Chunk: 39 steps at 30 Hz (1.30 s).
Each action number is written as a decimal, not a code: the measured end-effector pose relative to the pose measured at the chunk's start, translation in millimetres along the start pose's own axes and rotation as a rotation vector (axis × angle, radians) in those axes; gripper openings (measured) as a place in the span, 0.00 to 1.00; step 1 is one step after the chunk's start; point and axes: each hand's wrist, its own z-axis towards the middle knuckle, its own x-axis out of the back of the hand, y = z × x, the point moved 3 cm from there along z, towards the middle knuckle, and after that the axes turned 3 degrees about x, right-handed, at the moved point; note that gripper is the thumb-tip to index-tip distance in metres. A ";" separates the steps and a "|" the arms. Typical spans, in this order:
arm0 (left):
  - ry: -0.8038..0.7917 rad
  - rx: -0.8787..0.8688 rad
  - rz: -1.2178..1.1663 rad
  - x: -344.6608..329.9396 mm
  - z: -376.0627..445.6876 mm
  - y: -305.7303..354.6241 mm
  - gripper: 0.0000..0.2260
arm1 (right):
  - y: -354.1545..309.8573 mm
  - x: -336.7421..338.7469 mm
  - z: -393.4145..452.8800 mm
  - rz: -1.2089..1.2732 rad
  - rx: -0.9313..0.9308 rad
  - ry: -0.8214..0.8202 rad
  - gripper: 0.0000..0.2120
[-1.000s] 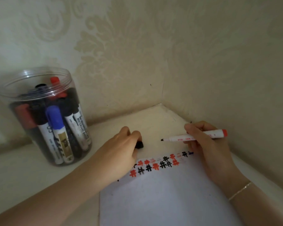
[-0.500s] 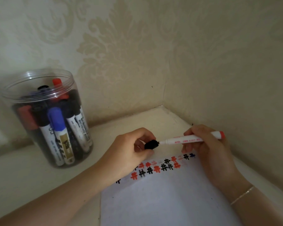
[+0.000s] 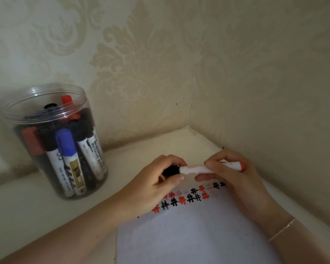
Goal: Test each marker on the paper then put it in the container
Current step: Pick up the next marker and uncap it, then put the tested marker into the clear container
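**Inspector A:** We start at the hands. We find the left hand (image 3: 156, 184) with fingers and thumb curled round a black cap (image 3: 171, 170), pinching it at the tip end of the marker (image 3: 211, 167).

**Inspector B:** Agreed. We note the right hand (image 3: 234, 180) gripping the marker's white barrel between thumb and fingers, near its orange-red rear end. The barrel lies roughly level, cap end toward the left hand. We cannot tell whether the cap is fully seated on the tip; cap and barrel meet with no visible gap.

**Inspector A:** We record a thin bracelet (image 3: 283, 228) on the right wrist. Both hands are held just above the far edge of the white paper (image 3: 189, 239).

**Inspector B:** On that paper we see rows of small hash-like test marks (image 3: 187, 199) in black and red along the far edge, partly hidden under the hands.

**Inspector A:** Moving outward: the paper lies on a pale surface (image 3: 46, 216) in a corner of patterned wallpaper (image 3: 141, 63).

**Inspector B:** Well to the left stands a clear plastic jar (image 3: 36, 100), upright and lidless, holding capped whiteboard markers (image 3: 92, 155) with black, blue and red caps. It stands apart from both hands.
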 end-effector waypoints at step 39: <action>0.747 -0.118 0.517 201.5 -8.2 125.5 0.03 | -169.3 -144.7 85.8 -0.426 0.188 -0.011 0.06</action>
